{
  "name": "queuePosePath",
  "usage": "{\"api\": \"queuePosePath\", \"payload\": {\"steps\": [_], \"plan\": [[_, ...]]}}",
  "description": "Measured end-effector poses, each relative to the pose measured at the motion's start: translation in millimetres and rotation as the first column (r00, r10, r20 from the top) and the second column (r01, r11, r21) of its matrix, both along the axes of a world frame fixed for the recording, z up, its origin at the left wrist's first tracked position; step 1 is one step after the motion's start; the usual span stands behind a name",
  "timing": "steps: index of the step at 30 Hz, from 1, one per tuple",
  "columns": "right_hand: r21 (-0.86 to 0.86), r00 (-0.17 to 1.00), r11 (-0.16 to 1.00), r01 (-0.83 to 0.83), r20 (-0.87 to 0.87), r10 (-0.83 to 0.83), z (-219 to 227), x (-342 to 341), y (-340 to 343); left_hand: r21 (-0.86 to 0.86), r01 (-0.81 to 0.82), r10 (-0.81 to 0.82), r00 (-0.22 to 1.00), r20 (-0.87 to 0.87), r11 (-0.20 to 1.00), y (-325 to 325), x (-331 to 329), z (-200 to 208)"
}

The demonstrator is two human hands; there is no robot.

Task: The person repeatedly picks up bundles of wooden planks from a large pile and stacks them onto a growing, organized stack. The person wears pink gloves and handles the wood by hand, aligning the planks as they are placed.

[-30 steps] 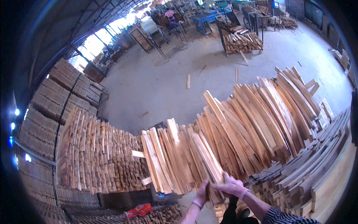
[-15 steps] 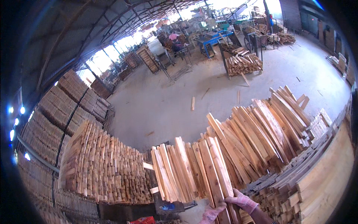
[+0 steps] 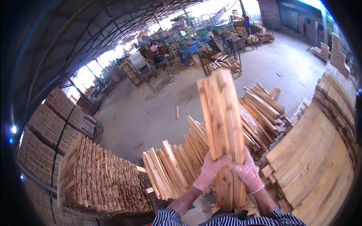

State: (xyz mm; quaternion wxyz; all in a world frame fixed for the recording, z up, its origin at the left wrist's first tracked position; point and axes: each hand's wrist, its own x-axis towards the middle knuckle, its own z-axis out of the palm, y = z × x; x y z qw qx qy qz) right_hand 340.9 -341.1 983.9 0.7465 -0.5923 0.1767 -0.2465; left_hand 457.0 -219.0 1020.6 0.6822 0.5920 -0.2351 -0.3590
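A bundle of long wooden boards (image 3: 222, 116) stands nearly upright before me, lifted off the pile. My left hand (image 3: 211, 170), in a pinkish work glove, is wrapped round its left side. The gloved right hand (image 3: 249, 170) grips the opposite side at the same height, both thumbs on the near face. Several boards lie together in the bundle; the exact number is unclear. Behind and to both sides of it spreads a row of loose boards (image 3: 166, 165), leaning and lying side by side.
A tall, dense stack of slats (image 3: 102, 177) stands at left, with racked wood stacks (image 3: 45, 128) beyond it. On the right is a stack of wide planks (image 3: 313, 162). Across the concrete floor (image 3: 139, 113) are a blue machine table (image 3: 192, 49) and a wood-filled rack (image 3: 224, 63).
Both hands have raised the boards from the row and tilted them upright, bringing them in front of me. My view has shifted to the right.
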Motion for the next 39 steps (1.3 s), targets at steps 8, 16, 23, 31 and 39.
{"api": "queuePosePath", "payload": {"steps": [8, 16, 23, 31, 39], "plan": [[-0.121, 0.822, 0.814, 0.568, 0.031, -0.569, 161, -136, -29, -0.378, 0.453, -0.504, 0.862, -0.044, 0.807, -115, -70, 114], [-0.324, 0.583, 0.488, 0.81, 0.359, -0.729, 166, -294, -98, -0.515, 0.671, -0.626, 0.723, 0.292, 0.534, -217, -203, 177], [-0.423, 0.434, 0.304, 0.853, 0.253, -0.864, 186, -400, -114, -0.575, 0.693, -0.607, 0.697, 0.381, 0.435, -266, -330, 157], [-0.579, 0.463, 0.233, 0.782, 0.287, -0.839, 134, -428, -139, -0.395, 0.839, -0.801, 0.506, 0.32, 0.373, -299, -351, 104], [-0.562, 0.205, 0.242, 0.791, -0.129, -0.97, 175, -474, -85, -0.391, 0.894, -0.975, 0.216, -0.05, 0.218, -315, -397, 126]]}}
